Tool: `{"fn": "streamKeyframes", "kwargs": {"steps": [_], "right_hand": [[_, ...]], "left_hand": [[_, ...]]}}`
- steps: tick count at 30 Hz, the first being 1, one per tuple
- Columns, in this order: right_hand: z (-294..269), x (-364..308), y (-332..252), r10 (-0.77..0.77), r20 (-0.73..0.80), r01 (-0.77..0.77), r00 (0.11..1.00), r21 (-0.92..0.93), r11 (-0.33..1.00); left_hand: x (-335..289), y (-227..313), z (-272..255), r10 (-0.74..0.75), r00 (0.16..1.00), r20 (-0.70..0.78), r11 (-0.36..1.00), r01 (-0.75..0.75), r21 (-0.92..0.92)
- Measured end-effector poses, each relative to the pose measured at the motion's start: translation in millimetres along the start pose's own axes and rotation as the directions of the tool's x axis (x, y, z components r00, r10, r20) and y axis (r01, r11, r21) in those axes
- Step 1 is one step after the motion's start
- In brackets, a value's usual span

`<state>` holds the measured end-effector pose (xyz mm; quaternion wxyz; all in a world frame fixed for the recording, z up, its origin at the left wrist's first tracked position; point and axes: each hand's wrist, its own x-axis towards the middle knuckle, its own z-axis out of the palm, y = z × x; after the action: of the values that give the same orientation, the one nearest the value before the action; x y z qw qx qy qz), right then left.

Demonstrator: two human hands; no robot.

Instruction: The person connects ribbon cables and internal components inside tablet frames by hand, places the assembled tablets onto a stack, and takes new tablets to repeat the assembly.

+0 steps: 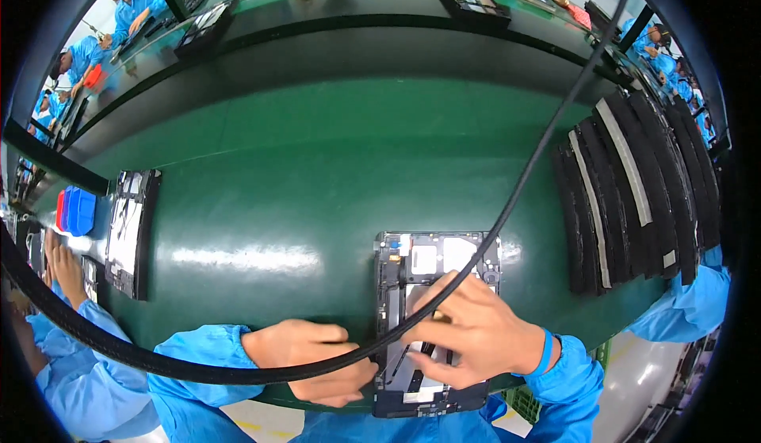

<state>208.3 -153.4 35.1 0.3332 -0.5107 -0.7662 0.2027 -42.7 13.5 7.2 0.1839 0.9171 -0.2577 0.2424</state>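
An opened tablet (432, 399) lies on the green table in front of me, its inner parts, silver plates and dark frame showing. Over its middle is my right hand (479, 336), wearing a blue wristband (544, 353). Its thumb and fingers are bent together in a pinch above the tablet; what they grip, if anything, is too small to make out. My left hand (313, 364) is at the tablet's lower left edge, fingers curled in, their tips partly behind a thick black cable. I cannot see what lies inside its fingers.
The black cable (519, 185) arcs across the view. A stack of black padded slabs (634, 197) stands at right. Another opened tablet (131, 233) and blue and red bins (77, 211) are at left. Beyond a raised dark ledge (333, 51), co-workers in blue sit; a neighbour's hand (65, 269) is at left.
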Motion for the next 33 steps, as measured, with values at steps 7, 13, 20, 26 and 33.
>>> {"fn": "streamKeyframes", "kwargs": {"steps": [7, 13, 20, 26, 33], "right_hand": [[15.7, 3.2, -2.7, -0.010, 0.151, 0.017, 0.988, -0.049, 0.999], [34.2, 1.4, -4.2, -0.168, 0.052, 0.175, 0.984, -0.291, 0.940], [24.2, 7.3, 2.4, -0.281, -0.029, 0.216, 0.959, -0.563, 0.798], [22.9, 6.7, -0.9, -0.260, -0.105, 0.112, 0.960, -0.705, 0.700], [27.5, 2.7, 12.3, -0.272, -0.203, 0.020, 0.941, -0.766, 0.643]], "left_hand": [[4.6, -4.8, 5.7, 0.201, 0.976, 0.088, 0.976, -0.207, 0.067], [8.7, -5.0, 6.1, 0.282, 0.957, 0.061, 0.957, -0.285, 0.057], [12.8, -5.0, 5.3, 0.199, 0.977, 0.071, 0.978, -0.203, 0.056], [4.0, -20.2, 16.3, 0.199, 0.980, 0.007, 0.970, -0.198, 0.138], [4.9, -25.0, 10.2, 0.212, 0.977, 0.024, 0.957, -0.213, 0.195]]}}
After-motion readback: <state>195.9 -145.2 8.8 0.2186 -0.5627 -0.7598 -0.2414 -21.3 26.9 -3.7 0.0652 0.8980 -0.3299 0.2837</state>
